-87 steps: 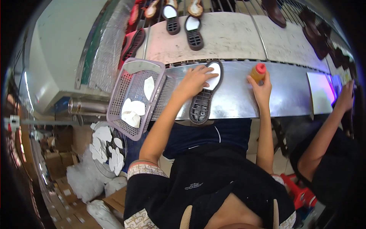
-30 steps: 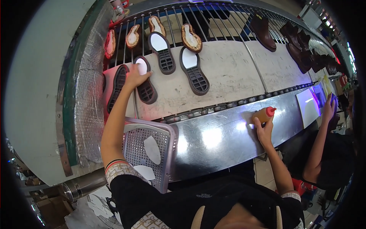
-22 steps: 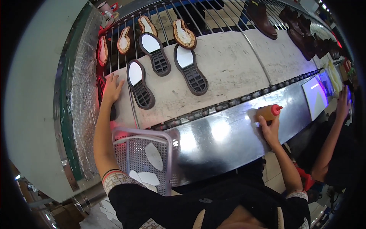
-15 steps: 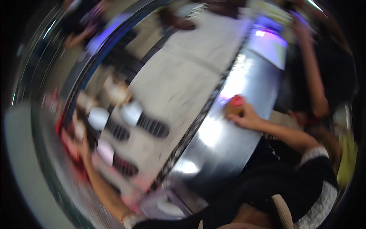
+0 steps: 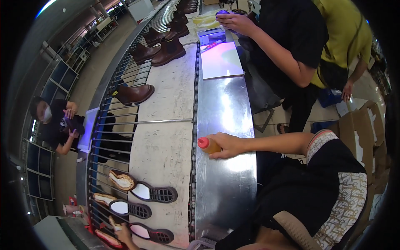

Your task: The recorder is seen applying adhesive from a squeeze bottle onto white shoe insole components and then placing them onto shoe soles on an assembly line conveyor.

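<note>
A long grey conveyor belt (image 5: 166, 108) runs through a factory hall, with a shiny steel desk (image 5: 225, 125) along one side and a rack of metal bars (image 5: 112, 125) along the other. Light glares off the steel, and a lit white panel (image 5: 220, 60) glows violet on it. Beyond the bars lies a smooth grey floor (image 5: 89, 71). Dark windows (image 5: 62, 79) line the far wall. Cardboard boxes (image 5: 366, 125) stand behind the desk.
</note>
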`<state>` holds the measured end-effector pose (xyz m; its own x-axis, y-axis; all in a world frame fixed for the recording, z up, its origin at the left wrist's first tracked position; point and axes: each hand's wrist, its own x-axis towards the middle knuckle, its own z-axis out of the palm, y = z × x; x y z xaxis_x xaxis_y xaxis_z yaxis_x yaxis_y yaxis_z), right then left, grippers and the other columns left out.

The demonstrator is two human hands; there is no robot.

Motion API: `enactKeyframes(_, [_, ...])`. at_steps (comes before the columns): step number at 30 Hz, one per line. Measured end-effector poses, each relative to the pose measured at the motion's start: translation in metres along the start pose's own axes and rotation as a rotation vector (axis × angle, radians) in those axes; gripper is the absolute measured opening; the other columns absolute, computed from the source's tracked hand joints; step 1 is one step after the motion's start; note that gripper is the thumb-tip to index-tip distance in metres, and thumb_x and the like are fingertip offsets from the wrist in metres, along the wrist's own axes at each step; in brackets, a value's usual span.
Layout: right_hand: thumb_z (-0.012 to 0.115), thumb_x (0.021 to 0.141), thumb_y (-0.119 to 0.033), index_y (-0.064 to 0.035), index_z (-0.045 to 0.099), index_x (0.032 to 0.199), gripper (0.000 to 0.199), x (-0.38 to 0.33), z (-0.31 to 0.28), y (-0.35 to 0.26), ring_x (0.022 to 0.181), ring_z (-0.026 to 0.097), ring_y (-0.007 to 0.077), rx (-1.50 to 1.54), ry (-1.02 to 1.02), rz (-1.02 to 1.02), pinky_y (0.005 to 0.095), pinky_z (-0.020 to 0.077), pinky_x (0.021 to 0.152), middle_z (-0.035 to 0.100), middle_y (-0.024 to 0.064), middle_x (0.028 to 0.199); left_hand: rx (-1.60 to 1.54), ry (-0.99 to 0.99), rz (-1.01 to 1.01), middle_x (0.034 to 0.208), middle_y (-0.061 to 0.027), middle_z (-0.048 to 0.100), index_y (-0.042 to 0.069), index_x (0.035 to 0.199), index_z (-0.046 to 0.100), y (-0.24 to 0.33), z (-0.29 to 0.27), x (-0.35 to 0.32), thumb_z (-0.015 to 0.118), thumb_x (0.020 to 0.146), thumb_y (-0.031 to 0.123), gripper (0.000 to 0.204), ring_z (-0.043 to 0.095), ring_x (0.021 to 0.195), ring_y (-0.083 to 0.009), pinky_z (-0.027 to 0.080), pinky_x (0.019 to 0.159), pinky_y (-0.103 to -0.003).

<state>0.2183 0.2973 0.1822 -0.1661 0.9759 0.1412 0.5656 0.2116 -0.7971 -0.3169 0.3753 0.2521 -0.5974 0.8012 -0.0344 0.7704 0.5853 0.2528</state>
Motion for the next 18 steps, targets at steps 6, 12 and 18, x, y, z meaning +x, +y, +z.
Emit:
enactKeyframes(6, [0.061, 0.08, -0.04, -0.0015, 0.043, 0.117, 0.056, 0.005, 0.01, 0.0, 0.089, 0.055, 0.0368, -0.034, 0.013, -0.089, 0.0415, 0.0414, 0.083, 0.058, 0.022, 0.096, -0.475, 0.035, 0.645, 0.128, -0.0223, 0.048, -0.003, 0.131, 0.04, -0.065, 0.019, -0.008, 0.06, 0.08, 0.026, 0.062, 0.048, 0.116, -0.0336, 0.036, 0.098, -0.038])
enactKeyframes(12, [0.062, 0.079, -0.04, -0.002, 0.043, 0.113, 0.054, -0.004, 0.004, 0.004, 0.088, 0.055, 0.0358, 0.003, 0.03, -0.117, 0.0417, 0.0411, 0.084, 0.059, 0.0207, 0.095, -0.598, 0.053, 0.757, 0.119, -0.0219, 0.054, -0.008, 0.123, 0.046, 0.049, -0.023, -0.117, 0.05, 0.09, 0.009, 0.037, 0.052, 0.111, -0.0334, 0.038, 0.096, -0.037])
enactKeyframes(18, [0.065, 0.076, -0.038, -0.002, 0.044, 0.109, 0.053, 0.002, 0.007, 0.009, 0.086, 0.057, 0.0368, 0.086, 0.069, -0.174, 0.043, 0.0432, 0.08, 0.06, 0.0213, 0.092, 0.131, 0.042, 1.398, 0.107, -0.0165, 0.059, 0.002, 0.116, 0.055, 0.169, -0.067, -0.29, 0.061, 0.082, 0.017, 0.038, 0.056, 0.095, -0.0332, 0.04, 0.086, -0.041])
